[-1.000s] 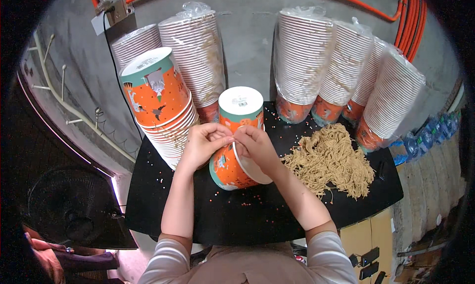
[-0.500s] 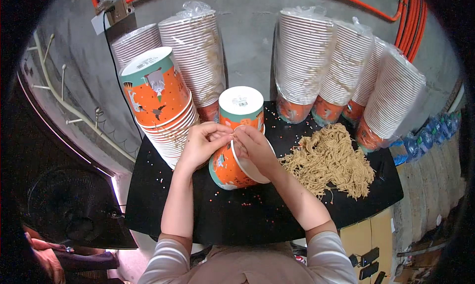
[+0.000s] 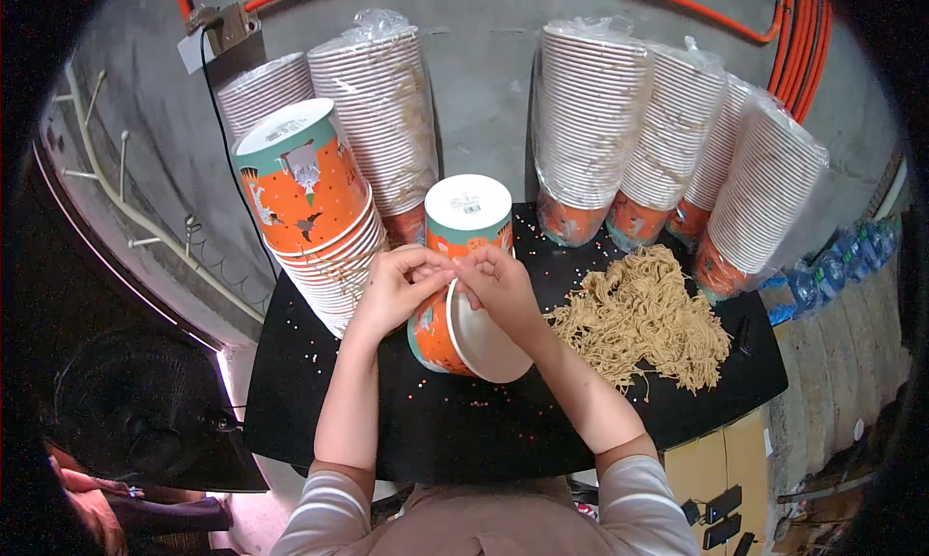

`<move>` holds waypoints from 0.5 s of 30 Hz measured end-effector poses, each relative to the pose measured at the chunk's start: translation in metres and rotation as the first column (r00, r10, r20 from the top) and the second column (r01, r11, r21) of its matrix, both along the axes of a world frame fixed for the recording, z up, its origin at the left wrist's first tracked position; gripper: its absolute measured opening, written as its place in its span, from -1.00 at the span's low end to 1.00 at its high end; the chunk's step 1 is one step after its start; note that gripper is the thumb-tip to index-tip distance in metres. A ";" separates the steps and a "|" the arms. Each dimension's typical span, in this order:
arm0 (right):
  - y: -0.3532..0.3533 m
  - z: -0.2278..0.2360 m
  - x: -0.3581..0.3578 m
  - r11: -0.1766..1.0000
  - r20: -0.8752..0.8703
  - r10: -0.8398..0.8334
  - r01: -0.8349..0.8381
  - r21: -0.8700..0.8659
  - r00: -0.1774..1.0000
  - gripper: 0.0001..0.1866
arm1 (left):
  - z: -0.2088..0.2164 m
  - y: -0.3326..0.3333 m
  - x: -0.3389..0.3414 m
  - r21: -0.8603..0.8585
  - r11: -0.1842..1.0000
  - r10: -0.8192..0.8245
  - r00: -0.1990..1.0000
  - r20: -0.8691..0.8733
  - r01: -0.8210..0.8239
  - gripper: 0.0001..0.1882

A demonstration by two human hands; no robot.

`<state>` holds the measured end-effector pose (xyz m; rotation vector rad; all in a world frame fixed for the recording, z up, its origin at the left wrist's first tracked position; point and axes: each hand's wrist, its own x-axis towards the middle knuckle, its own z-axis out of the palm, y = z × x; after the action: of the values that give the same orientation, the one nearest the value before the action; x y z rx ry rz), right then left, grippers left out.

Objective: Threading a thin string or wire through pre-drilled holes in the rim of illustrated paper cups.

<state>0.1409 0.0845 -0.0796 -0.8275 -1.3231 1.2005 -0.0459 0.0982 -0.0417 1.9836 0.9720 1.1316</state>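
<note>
An orange paper bucket with a teal band lies on its side on the black table, its white mouth turned to the right. My left hand and my right hand meet at the upper edge of that mouth. Both have thumb and fingers pinched together, the fingertips nearly touching. Whatever sits between them is too small to make out. Just behind stands another orange bucket, upside down with its white base up. To the right of my right forearm lies a heap of tan cords.
A tall stack of upturned orange buckets leans at the left, with some tan cord on its rims. Several plastic-wrapped bucket stacks line the grey wall. Small beads dot the black table. A dark fan stands at the left.
My right hand has lifted slightly from the bucket's mouth, so more of the white inside shows. Both hands stay pinched together at the rim. The whole view has shifted slightly.
</note>
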 end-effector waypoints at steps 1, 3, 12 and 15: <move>0.000 -0.002 0.000 1.000 -0.035 0.025 -0.025 0.007 0.999 -0.81 | 0.001 -0.001 0.000 -0.012 1.000 0.002 1.000 -0.003 -0.002 -0.87; 0.001 -0.005 0.001 0.997 -0.102 0.076 -0.074 0.024 0.992 -0.83 | -0.005 0.001 0.000 -0.029 0.999 -0.015 0.999 0.047 0.017 -0.87; -0.002 -0.011 -0.009 0.994 0.042 -0.071 0.067 0.087 0.997 -0.88 | 0.001 -0.003 0.000 -0.038 0.999 -0.002 1.000 0.025 0.003 -0.89; 0.000 -0.013 -0.009 0.993 -0.015 -0.057 0.058 0.105 0.998 -0.86 | 0.000 -0.001 -0.001 -0.034 0.999 0.005 1.000 0.005 -0.005 -0.90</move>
<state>0.1323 0.0847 -0.0930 -0.7763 -1.3326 1.0799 -0.0469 0.0969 -0.0421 1.9516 0.9878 1.1153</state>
